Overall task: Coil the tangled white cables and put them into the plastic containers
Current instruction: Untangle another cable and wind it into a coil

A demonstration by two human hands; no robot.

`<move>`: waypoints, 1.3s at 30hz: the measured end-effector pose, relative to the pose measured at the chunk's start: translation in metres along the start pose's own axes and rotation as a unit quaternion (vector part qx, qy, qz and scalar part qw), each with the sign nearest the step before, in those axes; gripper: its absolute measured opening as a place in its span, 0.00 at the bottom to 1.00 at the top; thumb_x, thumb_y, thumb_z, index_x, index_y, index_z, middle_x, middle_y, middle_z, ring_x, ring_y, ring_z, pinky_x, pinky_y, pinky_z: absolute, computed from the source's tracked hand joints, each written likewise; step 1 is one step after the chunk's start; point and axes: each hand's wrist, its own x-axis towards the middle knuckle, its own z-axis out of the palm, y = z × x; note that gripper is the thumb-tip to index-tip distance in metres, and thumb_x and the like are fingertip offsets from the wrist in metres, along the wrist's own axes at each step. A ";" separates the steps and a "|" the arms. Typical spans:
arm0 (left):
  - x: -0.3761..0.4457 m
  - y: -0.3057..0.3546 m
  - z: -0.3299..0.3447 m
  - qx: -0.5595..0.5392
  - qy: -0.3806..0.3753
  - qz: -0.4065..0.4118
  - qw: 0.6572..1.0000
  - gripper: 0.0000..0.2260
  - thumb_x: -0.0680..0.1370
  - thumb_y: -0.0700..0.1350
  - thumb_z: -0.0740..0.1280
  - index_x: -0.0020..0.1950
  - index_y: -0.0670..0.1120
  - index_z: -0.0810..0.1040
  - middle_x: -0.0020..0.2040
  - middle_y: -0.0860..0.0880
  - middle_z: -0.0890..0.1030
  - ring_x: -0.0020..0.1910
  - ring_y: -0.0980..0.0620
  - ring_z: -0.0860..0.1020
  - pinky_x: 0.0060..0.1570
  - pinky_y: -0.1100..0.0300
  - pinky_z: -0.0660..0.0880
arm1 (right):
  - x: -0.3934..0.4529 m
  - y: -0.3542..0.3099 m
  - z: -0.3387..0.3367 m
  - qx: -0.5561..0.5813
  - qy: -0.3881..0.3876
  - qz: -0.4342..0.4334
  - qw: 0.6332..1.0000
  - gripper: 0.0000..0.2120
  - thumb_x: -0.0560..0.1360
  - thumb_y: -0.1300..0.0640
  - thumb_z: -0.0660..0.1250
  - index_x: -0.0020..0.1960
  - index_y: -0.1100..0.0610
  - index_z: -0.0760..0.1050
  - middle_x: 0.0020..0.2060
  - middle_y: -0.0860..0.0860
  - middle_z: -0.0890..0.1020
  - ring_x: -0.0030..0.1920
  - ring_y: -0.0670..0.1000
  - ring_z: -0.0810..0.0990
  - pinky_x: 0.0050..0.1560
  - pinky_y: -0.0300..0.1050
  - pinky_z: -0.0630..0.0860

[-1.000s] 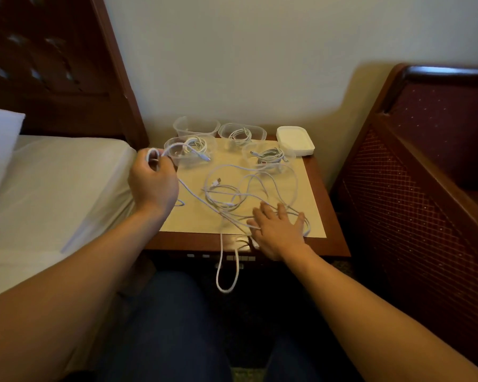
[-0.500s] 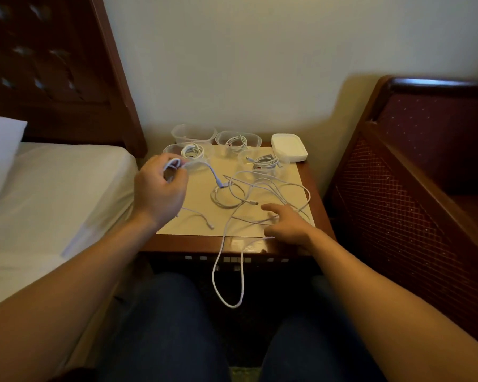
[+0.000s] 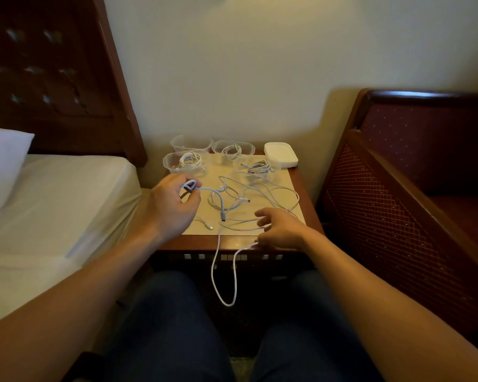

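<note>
Tangled white cables (image 3: 254, 199) lie spread over the nightstand top (image 3: 293, 186), and one loop (image 3: 226, 288) hangs over its front edge. My left hand (image 3: 171, 208) grips a small coil of white cable (image 3: 189, 186) above the left side of the nightstand. My right hand (image 3: 280, 228) rests near the front right edge, fingers curled on a cable strand there. Several clear plastic containers stand at the back: one at the front left (image 3: 169, 162) with a coiled cable, an empty one (image 3: 191, 142), one (image 3: 232, 148) with a coil, and one at the right (image 3: 260, 166) with a coil.
A stack of white lids (image 3: 280, 158) sits at the back right corner. A bed with white sheet (image 3: 53, 210) and pillow (image 3: 0, 166) lies to the left. A dark wooden armchair (image 3: 411, 188) stands to the right. My legs (image 3: 171, 326) are below the nightstand front.
My left hand has come down and right from the containers with its cable coil. My right hand slid to the front right edge and curled on a strand; the hanging loop dropped lower.
</note>
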 end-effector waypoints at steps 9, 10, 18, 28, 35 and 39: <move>-0.017 0.026 -0.007 -0.032 -0.137 -0.022 0.990 0.05 0.80 0.46 0.70 0.52 0.55 0.83 0.45 0.62 0.81 0.47 0.68 0.77 0.42 0.68 0.70 | -0.049 -0.054 0.003 0.129 -0.015 -0.149 0.980 0.27 0.75 0.60 0.69 0.74 0.53 0.70 0.61 0.50 0.81 0.62 0.50 0.79 0.64 0.49 0.77; -0.020 0.029 -0.007 -0.041 -0.137 -0.025 0.989 0.05 0.80 0.45 0.70 0.52 0.55 0.83 0.45 0.62 0.82 0.46 0.69 0.77 0.41 0.69 0.69 | -0.055 -0.058 0.008 0.213 -0.040 -0.149 0.965 0.22 0.77 0.60 0.68 0.71 0.56 0.72 0.55 0.52 0.84 0.58 0.52 0.82 0.60 0.48 0.79; -0.047 0.039 -0.018 -0.165 -0.212 -0.053 0.962 0.10 0.81 0.40 0.67 0.55 0.53 0.83 0.44 0.58 0.83 0.37 0.54 0.78 0.38 0.65 0.74 | -0.091 -0.058 0.030 0.444 -0.077 -0.060 0.891 0.11 0.77 0.58 0.56 0.42 0.61 0.74 0.27 0.51 0.60 0.28 0.51 0.61 0.33 0.45 0.61; -0.054 0.026 -0.027 -0.104 -0.491 -0.078 0.862 0.24 0.68 0.61 0.67 0.58 0.51 0.85 0.62 0.58 0.78 0.60 0.67 0.74 0.58 0.64 0.70 | -0.112 -0.034 0.010 0.583 -0.087 -0.013 0.807 0.18 0.85 0.50 0.55 0.44 0.60 0.74 0.24 0.48 0.60 0.24 0.47 0.61 0.27 0.41 0.63; -0.068 0.043 0.010 -0.153 -0.317 -0.039 0.935 0.17 0.82 0.54 0.66 0.71 0.60 0.73 0.71 0.59 0.74 0.73 0.61 0.69 0.74 0.55 0.64 | -0.124 -0.038 0.024 0.654 -0.279 -0.052 0.701 0.16 0.82 0.56 0.54 0.57 0.65 0.76 0.25 0.47 0.62 0.25 0.45 0.63 0.26 0.38 0.61; -0.073 0.058 0.025 -0.218 -0.312 -0.019 0.924 0.09 0.84 0.47 0.62 0.54 0.53 0.83 0.51 0.54 0.85 0.54 0.57 0.81 0.60 0.55 0.75 | -0.130 -0.047 0.027 0.672 -0.317 -0.060 0.667 0.18 0.84 0.49 0.53 0.54 0.62 0.74 0.22 0.47 0.61 0.22 0.45 0.58 0.22 0.37 0.58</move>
